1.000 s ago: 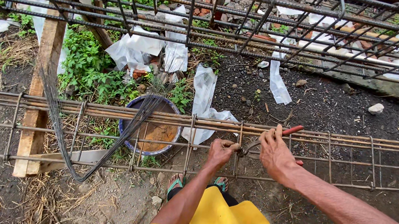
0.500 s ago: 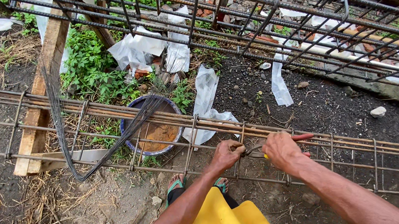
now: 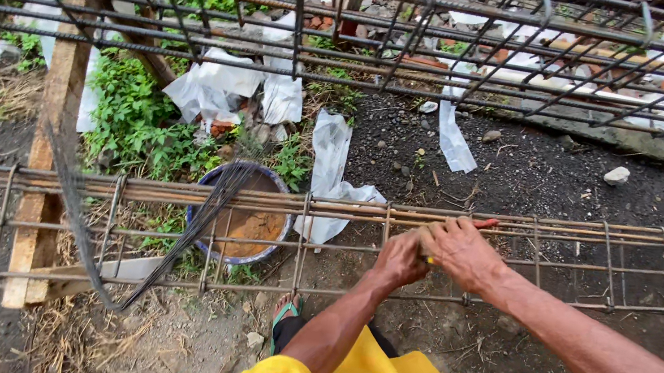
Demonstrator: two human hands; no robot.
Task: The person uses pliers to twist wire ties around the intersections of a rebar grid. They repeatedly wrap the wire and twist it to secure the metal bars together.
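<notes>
Both hands meet at the rusty rebar cage (image 3: 610, 263) – left hand (image 3: 401, 258) fingers curled on a stirrup, right hand (image 3: 459, 250) clamped on red-handled pliers (image 3: 485, 223). Blue bucket (image 3: 246, 219) under cage, to their left; wire bundle (image 3: 203, 218) draped over it. Second cage (image 3: 360, 28) beyond.

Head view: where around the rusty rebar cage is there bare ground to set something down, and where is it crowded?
Bare dark gravel lies beyond the rusty rebar cage, right of the white plastic strip. Bare dirt lies under the right forearm. Crowded: the round blue basin, dark wire bundle and wooden plank at left; both hands, left hand, right hand, at the cage.
</notes>
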